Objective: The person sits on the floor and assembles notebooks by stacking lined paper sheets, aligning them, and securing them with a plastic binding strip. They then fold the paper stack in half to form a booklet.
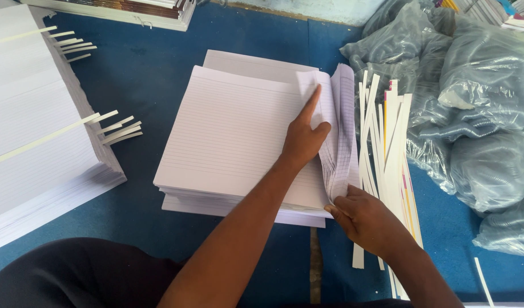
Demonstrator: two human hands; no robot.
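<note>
A stack of white ruled paper sheets [233, 131] lies on a blue surface in the middle. My left hand [303, 134] rests on the stack's right part, index finger stretched up against a lifted bunch of sheets [342, 131]. The bunch is curled up along the right edge of the stack. My right hand [367, 219] pinches the lower corner of that bunch, thumb on the sheet edges.
A tall pile of white paper with thin card strips sticking out [39, 131] stands at the left. Loose white card strips [387, 148] lie right of the stack. Grey plastic bags [479, 97] fill the right side. The blue surface [159, 51] runs to the back.
</note>
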